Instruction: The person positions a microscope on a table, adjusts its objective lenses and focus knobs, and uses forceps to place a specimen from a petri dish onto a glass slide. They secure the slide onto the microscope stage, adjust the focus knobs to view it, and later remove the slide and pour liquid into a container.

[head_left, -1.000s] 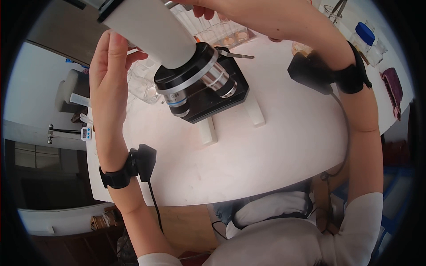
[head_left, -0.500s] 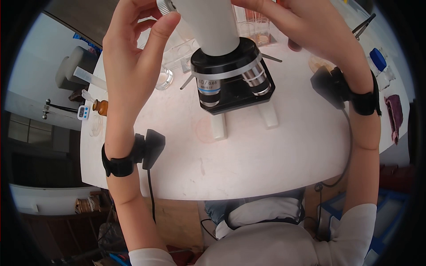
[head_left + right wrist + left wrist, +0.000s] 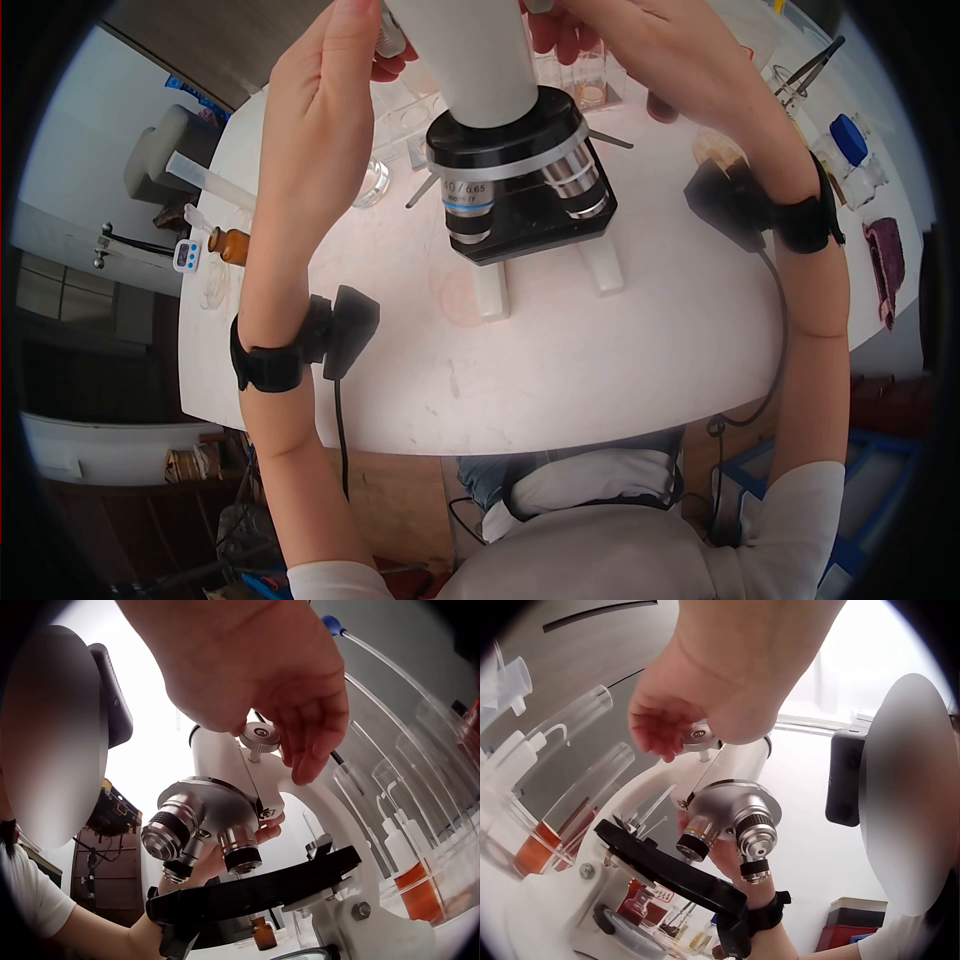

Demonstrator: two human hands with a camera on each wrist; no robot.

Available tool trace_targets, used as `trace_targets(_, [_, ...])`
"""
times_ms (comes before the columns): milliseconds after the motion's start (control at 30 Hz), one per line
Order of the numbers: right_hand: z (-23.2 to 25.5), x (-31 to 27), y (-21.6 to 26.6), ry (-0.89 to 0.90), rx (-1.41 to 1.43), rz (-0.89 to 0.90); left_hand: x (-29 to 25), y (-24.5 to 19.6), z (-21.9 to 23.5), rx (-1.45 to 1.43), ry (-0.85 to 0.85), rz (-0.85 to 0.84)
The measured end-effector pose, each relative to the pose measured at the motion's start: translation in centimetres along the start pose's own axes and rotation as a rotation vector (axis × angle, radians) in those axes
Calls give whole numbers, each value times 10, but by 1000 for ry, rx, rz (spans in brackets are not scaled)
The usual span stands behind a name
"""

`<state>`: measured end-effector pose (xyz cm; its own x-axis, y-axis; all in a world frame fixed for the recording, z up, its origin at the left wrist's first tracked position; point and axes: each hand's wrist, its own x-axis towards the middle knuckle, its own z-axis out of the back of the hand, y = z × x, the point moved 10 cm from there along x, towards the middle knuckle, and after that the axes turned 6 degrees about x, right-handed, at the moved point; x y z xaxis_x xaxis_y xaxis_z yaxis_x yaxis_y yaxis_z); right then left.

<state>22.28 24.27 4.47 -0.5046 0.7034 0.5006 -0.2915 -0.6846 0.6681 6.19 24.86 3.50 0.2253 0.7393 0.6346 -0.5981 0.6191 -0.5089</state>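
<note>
The left hand (image 3: 315,140) and right hand (image 3: 690,75) grip side knobs (image 3: 261,735) on the microscope (image 3: 485,65), adjustment seemingly underway, what remains unclear.

Your left hand (image 3: 325,130) and right hand (image 3: 665,65) face each other above the tabletop (image 3: 560,370), fingers curled, wrists angled inward. Your left forearm (image 3: 280,250) reaches forward over its left side, your right forearm (image 3: 812,300) over its right.

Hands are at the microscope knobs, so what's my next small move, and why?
I'd probably turn the left knob and right knob only slightly: your left hand and right hand are at them, and one lens looks close above the black stage, so a big turn might make them touch.
</note>
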Motion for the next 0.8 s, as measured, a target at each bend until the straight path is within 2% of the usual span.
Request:
trace_targets(33, [1,-3,6,-2,-2,-1,1,-1,0,-1,1,-2])
trace_targets(100, [13,-17,43,-118,16,197,2,2,-1,-42,14,65])
trace_targets(133, [10,-18,44,-117,16,196,2,3,-1,-62,20,100])
trace_targets(200, [7,-22,51,-179,-274,245,3,4,-3,-104,33,171])
trace_targets(333, [10,-10,28,-56,-97,325,5,10,-5,-168,50,268])
trace_targets(433, [6,-6,27,11,-71,241,3,21,-1,-116,59,307])
trace_targets(500, [5,-11,30,77,-166,77,0,9,9,15,-28,170])
trace_targets(533, [4,-10,25,74,-165,76,-5,3,7,15,-26,168])
trace_targets(600, [7,-7,21,-38,-199,201,-20,-37,7,-45,-76,-33])
trace_targets(733, [6,-2,9,-91,-155,207,-56,-64,4,117,-164,-76])
trace_targets(767, [6,-6,18,-108,-143,249,-62,-69,4,117,-162,-76])
trace_targets(800, [7,-8,25,-124,-131,293,-66,-81,-3,283,-104,-137])
